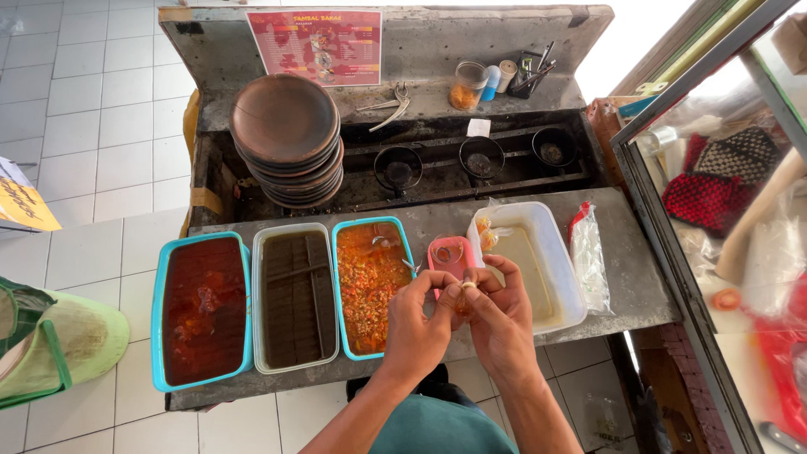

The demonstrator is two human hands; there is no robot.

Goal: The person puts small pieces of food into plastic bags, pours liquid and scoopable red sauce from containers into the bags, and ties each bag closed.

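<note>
Hands, left (pixel 418 324) and right (pixel 498 315), pinch a small bag (pixel 465 296), contents hidden by fingers.

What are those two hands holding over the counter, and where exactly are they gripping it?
Both the left hand and right hand pinch a small clear plastic bag of orange sauce at its top, fingertips meeting at the neck.

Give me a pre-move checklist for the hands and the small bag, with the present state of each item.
1. Both hands on the small bag: ok, left hand and right hand pinch it together.
2. Bag closed: cannot tell, fingers hide it.
3. Bag over the counter, not the floor: ok.
4. Pink tub within reach: ok, just behind the hands.
5. Orange sambal tray uncovered: ok.
6. White container uncovered: ok.
</note>
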